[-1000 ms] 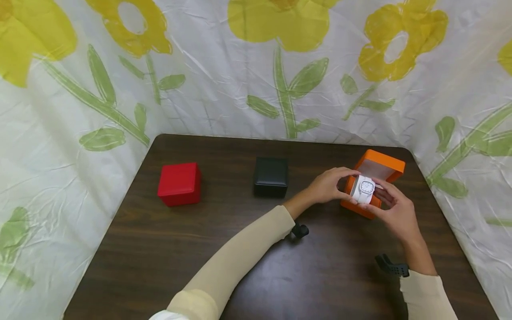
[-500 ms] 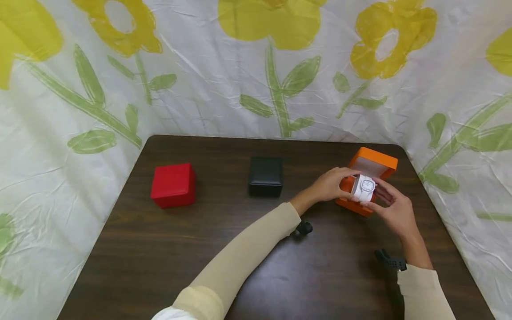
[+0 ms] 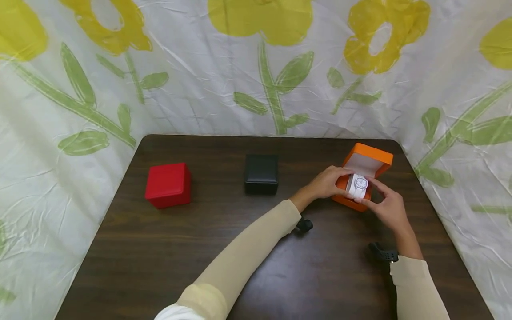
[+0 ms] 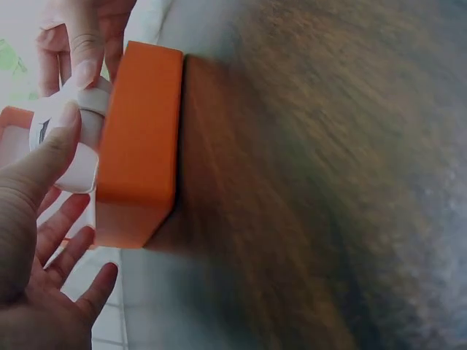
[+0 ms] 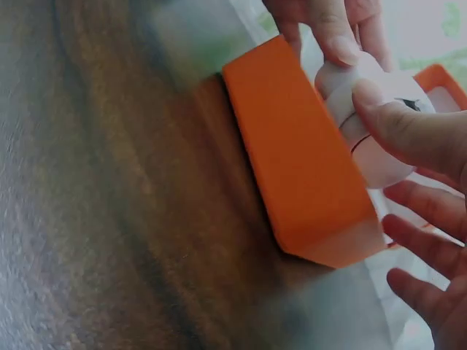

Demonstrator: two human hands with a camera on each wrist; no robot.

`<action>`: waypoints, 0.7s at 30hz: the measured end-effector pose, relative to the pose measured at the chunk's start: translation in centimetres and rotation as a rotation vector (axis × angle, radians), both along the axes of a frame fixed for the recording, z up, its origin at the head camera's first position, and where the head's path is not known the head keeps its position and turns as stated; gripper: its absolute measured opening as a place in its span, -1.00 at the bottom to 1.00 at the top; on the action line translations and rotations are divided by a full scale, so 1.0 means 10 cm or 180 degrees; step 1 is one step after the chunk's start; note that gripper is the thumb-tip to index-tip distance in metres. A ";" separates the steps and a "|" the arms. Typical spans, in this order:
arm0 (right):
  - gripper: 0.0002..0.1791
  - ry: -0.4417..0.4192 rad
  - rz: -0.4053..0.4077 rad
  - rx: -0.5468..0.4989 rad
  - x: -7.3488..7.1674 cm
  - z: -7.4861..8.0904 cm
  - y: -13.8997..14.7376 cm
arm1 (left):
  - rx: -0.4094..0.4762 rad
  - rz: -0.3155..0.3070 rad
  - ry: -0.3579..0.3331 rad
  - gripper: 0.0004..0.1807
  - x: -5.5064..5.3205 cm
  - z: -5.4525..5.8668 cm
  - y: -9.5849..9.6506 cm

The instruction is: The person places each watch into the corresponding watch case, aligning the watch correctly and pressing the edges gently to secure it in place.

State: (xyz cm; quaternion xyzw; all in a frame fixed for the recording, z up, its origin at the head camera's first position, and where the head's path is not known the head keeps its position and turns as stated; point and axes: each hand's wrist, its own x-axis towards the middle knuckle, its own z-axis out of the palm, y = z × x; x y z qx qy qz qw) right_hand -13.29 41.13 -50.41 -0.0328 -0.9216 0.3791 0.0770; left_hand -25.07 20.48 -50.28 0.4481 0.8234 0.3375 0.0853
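A white wristwatch with a pale square face is wrapped round a white cushion. It sits at the mouth of an orange box, whose hinged lid stands up with its pale lining showing. My left hand pinches the cushion's left side between thumb and fingers. On the opposite side, my right hand grips it the same way, thumb on the front edge. In the right wrist view, the orange box wall hides the cushion's lower part. Both hands' lower fingers spread loosely beside the box.
A closed black box stands near the back middle of the dark wooden table. Further left is a closed red box. Behind the table hangs a white cloth printed with yellow flowers. A black strap circles the right wrist.
The watch on its cushion has sunk slightly toward the orange box, both hands still holding it. The whole scene has shifted a little left as the head view turned.
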 end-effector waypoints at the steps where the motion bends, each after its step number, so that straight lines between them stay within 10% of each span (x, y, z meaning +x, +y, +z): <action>1: -0.15 -0.0013 0.0003 0.0016 0.00 -0.01 0.00 | -0.0010 -0.0011 -0.0002 -0.15 0.00 -0.02 0.00; 21: -0.20 -0.0110 0.0230 0.0339 -0.07 0.01 0.06 | -0.0356 0.0093 0.0133 -0.18 -0.04 -0.04 0.10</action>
